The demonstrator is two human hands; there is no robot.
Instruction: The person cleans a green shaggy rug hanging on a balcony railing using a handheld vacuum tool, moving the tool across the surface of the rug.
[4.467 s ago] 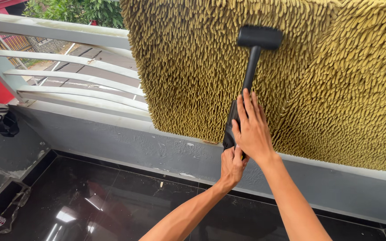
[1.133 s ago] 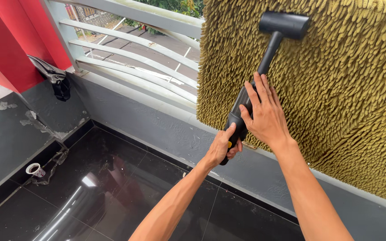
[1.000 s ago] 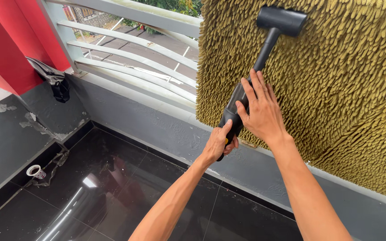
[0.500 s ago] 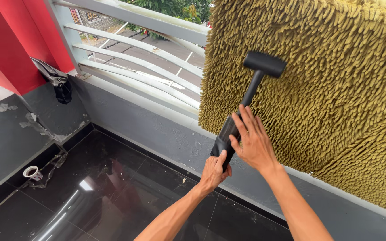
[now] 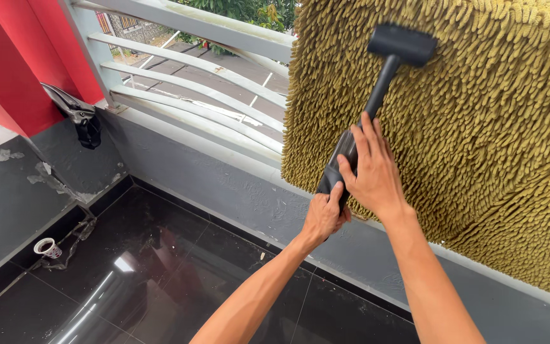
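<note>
Black plastic all over, this handheld vacuum [image 5: 369, 114] has a fat body at the bottom, a thin straight tube and a wide flat nozzle on top. That nozzle sits pressed into the shaggy mustard-yellow rug [image 5: 479, 140], which hangs over the balcony railing [image 5: 186, 64]. The person grips it two-handed: the left hand [image 5: 323, 216] has its fingers curled tight around the bottom end of the body, and the right hand [image 5: 370, 172] is wrapped over the upper body with fingers slightly spread along it, right where the tube starts.

Judging by the look, it's a stiff, fairly light tool, more awkward than heavy since the nozzle sits far out on that skinny tube. The thick body seems the sensible place to grab; the tube looks like the weak bit. The rug is the opposite: soft, floppy, thick noodle-like pile, probably drags on the nozzle.

Below is a glossy black tiled floor [image 5: 128, 267] with a small paper cup [image 5: 47, 247] by the grey wall [image 5: 224, 191], and a dark bag [image 5: 81, 121] near the red pillar [image 5: 27, 70].
</note>
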